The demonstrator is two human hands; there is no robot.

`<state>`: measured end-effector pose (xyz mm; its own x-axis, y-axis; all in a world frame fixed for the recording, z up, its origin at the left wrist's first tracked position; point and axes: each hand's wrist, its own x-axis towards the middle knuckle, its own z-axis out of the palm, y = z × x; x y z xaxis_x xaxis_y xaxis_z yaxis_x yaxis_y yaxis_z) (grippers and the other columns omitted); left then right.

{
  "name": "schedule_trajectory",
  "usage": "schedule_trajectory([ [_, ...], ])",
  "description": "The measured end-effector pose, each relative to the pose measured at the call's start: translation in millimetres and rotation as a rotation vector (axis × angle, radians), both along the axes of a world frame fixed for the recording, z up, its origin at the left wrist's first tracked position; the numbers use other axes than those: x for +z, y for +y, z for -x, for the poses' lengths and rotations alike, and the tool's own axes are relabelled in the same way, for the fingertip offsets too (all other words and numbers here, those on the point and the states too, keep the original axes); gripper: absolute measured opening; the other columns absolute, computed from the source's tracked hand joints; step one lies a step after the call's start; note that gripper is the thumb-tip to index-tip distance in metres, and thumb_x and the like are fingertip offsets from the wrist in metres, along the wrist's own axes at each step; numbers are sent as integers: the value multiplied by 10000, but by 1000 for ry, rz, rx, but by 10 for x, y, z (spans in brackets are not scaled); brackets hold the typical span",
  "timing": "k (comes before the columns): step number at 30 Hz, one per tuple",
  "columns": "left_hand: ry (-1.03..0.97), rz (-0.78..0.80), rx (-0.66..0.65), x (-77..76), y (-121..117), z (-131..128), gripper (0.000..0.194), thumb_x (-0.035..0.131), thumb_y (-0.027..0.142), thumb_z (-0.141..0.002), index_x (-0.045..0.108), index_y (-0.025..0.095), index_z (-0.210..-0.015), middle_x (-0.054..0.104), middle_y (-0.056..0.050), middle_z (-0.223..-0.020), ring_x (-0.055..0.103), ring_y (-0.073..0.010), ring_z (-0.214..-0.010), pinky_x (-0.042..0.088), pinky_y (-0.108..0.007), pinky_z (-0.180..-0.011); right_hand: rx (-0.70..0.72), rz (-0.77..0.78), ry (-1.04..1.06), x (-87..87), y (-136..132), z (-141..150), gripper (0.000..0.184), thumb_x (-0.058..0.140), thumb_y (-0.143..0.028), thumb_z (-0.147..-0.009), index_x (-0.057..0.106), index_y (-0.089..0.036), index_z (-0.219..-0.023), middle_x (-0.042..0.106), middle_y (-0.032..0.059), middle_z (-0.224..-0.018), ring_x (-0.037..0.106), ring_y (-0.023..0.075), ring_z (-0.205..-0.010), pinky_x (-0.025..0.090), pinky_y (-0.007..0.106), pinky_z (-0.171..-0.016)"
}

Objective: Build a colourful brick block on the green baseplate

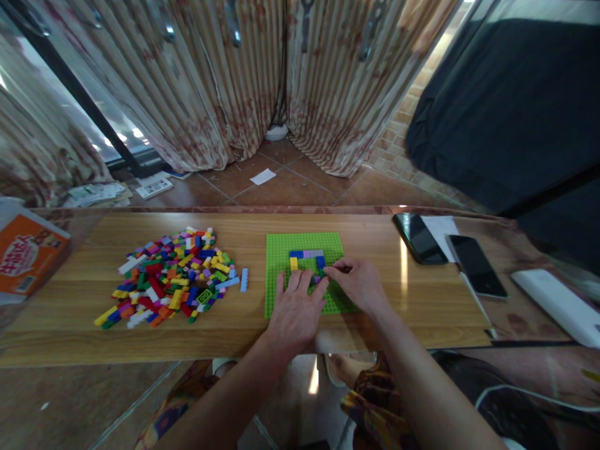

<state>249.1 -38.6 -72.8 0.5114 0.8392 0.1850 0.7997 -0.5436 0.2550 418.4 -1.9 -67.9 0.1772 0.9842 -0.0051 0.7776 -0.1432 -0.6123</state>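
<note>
Brick outline [313, 254] in blue, lavender and yellow sits on the green baseplate [276, 244], in the middle of the worktop [225, 340]. The left hand [295, 306] lies over its near left part, fingers loosely spread and slightly bent; whether it holds anything cannot be told. The right hand [359, 281] has thumb and forefinger drawn nearly together at the near right corner, seemingly on a small dark brick, though the grip is too small to confirm.

To seat a brick well, line it up with the studs, steady the baseplate with the left hand and press straight down, without nudging the neighbours.

At the far left, an orange box [28, 256] carries large white Chinese characters, too blurred to read surely. Print on the white card [154, 186] on the floor is illegible.
</note>
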Motion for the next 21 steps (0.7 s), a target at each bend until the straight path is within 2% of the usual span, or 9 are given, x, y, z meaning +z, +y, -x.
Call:
schedule_trajectory([
  [5, -7, 10, 2, 0, 7, 7, 412, 521, 308, -916, 528, 269, -1326, 526, -117, -1324, 453, -308, -1214, 336, -608, -1032, 3, 17, 19, 9, 9, -11, 253, 641, -453, -792, 743, -229, -732, 730, 27, -724, 639, 175, -659, 413, 280, -592],
  [10, 2, 3, 7, -12, 13, 7, 408, 514, 314, -922, 520, 283, -1329, 521, -111, -1336, 444, -307, -1227, 327, -617, -1038, 21, 41, 10, 35, 12, -3, 344, 629, -533, -793, 744, -219, -715, 722, 37, -699, 631, 173, -638, 402, 279, -575],
  [16, 11, 16, 10, -8, 12, 13, 390, 482, 321, -940, 519, 285, -1326, 524, -103, -1334, 441, -295, -1232, 314, -624, -1051, -35, 54, -64, 25, 25, 37, 296, 670, -502, -767, 749, -220, -721, 725, 30, -706, 638, 168, -652, 395, 273, -580],
  [21, 11, 31, 16, 11, 7, 8, 398, 492, 313, -933, 515, 303, -1330, 517, -98, -1341, 435, -295, -1236, 294, -630, -1061, -45, 62, -43, 20, 37, 47, 285, 679, -491, -755, 743, -220, -694, 720, 19, -688, 626, 156, -628, 382, 264, -561],
])
